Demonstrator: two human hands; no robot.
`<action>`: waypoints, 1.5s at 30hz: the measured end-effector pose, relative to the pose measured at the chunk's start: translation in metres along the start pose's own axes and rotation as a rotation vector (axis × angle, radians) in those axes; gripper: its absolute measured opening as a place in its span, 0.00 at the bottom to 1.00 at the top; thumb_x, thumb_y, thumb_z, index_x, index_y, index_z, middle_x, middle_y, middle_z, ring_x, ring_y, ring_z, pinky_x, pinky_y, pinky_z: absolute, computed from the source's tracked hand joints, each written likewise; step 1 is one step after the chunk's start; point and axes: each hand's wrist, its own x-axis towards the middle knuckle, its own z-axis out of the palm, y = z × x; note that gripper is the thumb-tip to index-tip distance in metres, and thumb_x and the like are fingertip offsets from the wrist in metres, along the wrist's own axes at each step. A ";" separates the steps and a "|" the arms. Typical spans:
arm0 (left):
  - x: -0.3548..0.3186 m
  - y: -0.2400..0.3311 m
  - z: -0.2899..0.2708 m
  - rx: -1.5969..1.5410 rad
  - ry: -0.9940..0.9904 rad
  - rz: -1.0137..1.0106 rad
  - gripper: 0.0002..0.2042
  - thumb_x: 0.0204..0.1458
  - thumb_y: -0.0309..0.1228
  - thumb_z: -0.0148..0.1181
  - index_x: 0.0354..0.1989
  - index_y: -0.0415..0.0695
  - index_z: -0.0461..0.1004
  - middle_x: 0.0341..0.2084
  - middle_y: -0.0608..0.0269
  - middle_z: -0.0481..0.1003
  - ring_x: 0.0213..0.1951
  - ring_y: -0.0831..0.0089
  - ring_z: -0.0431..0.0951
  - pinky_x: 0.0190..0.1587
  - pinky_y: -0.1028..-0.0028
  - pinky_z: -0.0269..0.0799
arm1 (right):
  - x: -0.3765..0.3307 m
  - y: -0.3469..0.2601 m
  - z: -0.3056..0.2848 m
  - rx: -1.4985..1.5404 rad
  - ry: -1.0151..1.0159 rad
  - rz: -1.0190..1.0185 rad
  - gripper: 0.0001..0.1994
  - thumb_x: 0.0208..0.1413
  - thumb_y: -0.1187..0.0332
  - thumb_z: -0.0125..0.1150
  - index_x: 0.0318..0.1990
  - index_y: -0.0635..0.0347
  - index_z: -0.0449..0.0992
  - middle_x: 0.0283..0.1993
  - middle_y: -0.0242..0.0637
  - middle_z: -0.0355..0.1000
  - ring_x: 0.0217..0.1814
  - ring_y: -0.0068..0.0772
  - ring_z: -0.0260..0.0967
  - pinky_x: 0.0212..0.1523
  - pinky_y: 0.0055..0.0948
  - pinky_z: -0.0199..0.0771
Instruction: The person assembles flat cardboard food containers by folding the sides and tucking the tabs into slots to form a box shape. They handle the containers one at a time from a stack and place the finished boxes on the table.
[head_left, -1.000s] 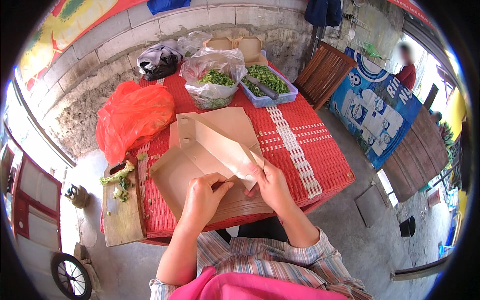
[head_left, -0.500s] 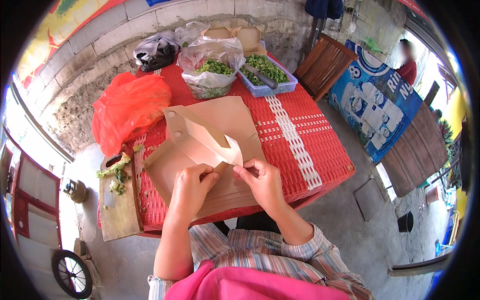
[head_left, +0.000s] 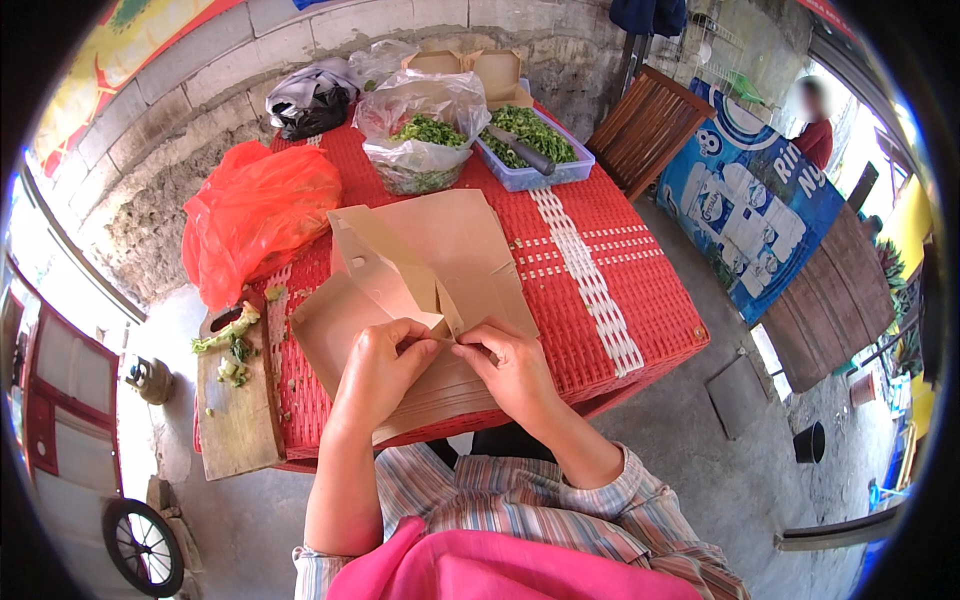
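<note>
A brown cardboard box [head_left: 385, 262], partly folded up with raised walls, lies on a stack of flat cardboard sheets [head_left: 450, 395] at the table's near edge. My left hand [head_left: 390, 365] pinches the box's near corner between thumb and fingers. Close beside it, my right hand [head_left: 500, 365] is closed on the adjoining flap of the same corner. The two hands almost touch. My fingers partly hide how the flap and the wall meet.
Around the box on the red woven table [head_left: 660, 300] are a red plastic bag [head_left: 255, 215], a wooden cutting board [head_left: 240, 420] with vegetable scraps, a clear bag [head_left: 425, 130] of chopped greens, and a blue tub [head_left: 545, 178] of greens with a knife [head_left: 525, 150] across it. A wooden chair [head_left: 652, 130] stands at the far right.
My right hand has moved a little left, toward my left hand. The box's near side flap has turned inward and now stands closer to the wall beside it.
</note>
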 end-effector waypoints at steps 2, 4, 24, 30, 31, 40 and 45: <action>0.001 -0.003 0.001 -0.021 0.002 0.018 0.09 0.52 0.27 0.64 0.38 0.33 0.80 0.24 0.51 0.80 0.28 0.72 0.78 0.37 0.70 0.73 | 0.001 0.000 -0.001 -0.004 -0.002 -0.022 0.06 0.54 0.71 0.67 0.36 0.62 0.79 0.35 0.39 0.76 0.35 0.44 0.76 0.35 0.37 0.74; -0.001 -0.002 0.000 -0.005 0.008 0.032 0.09 0.52 0.26 0.64 0.38 0.33 0.80 0.24 0.50 0.79 0.28 0.71 0.78 0.37 0.69 0.73 | 0.002 0.000 0.000 -0.015 -0.004 -0.026 0.06 0.54 0.71 0.67 0.36 0.62 0.79 0.35 0.40 0.76 0.34 0.45 0.76 0.35 0.37 0.74; -0.004 0.005 0.001 0.024 0.048 0.078 0.07 0.53 0.25 0.64 0.36 0.32 0.79 0.23 0.58 0.78 0.28 0.79 0.74 0.35 0.74 0.72 | -0.005 -0.006 0.006 -0.080 0.096 -0.064 0.04 0.55 0.74 0.65 0.36 0.63 0.77 0.34 0.42 0.74 0.33 0.46 0.75 0.33 0.37 0.74; -0.005 0.006 0.001 0.009 0.060 0.076 0.08 0.53 0.25 0.64 0.37 0.32 0.79 0.24 0.56 0.79 0.29 0.77 0.75 0.36 0.73 0.73 | -0.004 -0.006 0.007 -0.030 0.118 -0.024 0.05 0.56 0.75 0.65 0.38 0.63 0.76 0.35 0.42 0.73 0.33 0.46 0.75 0.33 0.37 0.74; -0.004 0.003 0.002 0.001 0.061 0.071 0.08 0.53 0.25 0.64 0.38 0.32 0.79 0.25 0.53 0.79 0.28 0.74 0.76 0.36 0.71 0.73 | -0.004 -0.006 0.007 -0.041 0.117 -0.048 0.05 0.56 0.75 0.64 0.38 0.63 0.76 0.35 0.42 0.73 0.33 0.46 0.75 0.33 0.38 0.74; -0.006 0.003 0.001 -0.001 0.065 0.135 0.08 0.54 0.25 0.64 0.38 0.33 0.79 0.27 0.48 0.80 0.28 0.67 0.78 0.36 0.69 0.73 | 0.000 -0.010 0.006 -0.060 0.097 -0.080 0.05 0.57 0.75 0.64 0.39 0.64 0.76 0.36 0.42 0.73 0.34 0.47 0.75 0.34 0.39 0.74; -0.006 0.005 0.005 0.028 0.088 0.182 0.07 0.54 0.24 0.63 0.38 0.33 0.79 0.28 0.51 0.80 0.30 0.66 0.80 0.37 0.69 0.74 | 0.004 -0.009 0.005 -0.082 0.071 -0.109 0.05 0.56 0.76 0.63 0.39 0.65 0.75 0.37 0.42 0.73 0.35 0.46 0.75 0.34 0.39 0.74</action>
